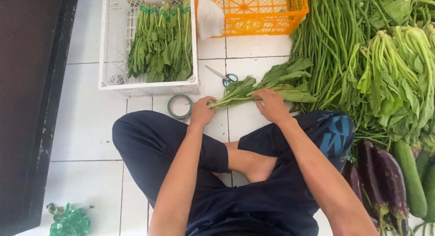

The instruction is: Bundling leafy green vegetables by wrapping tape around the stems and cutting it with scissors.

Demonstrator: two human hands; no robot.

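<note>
Both hands, left hand and right hand, grip leafy bunch; fingertips hidden.

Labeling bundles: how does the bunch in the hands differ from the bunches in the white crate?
The held bunch lies across the floor tiles, gripped by left hand and right hand; the crate bunches lie side by side in the white crate. The crate bunches carry green bands at the stems; none shows on the held bunch. Both are leafy greens.

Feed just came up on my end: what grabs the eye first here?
Both hands, left hand and right hand, hold a loose bunch of leafy green stalks over the white tiled floor. At right sprawls a big heap of green long beans; ahead, a white plastic crate holds tied bundles.
</note>
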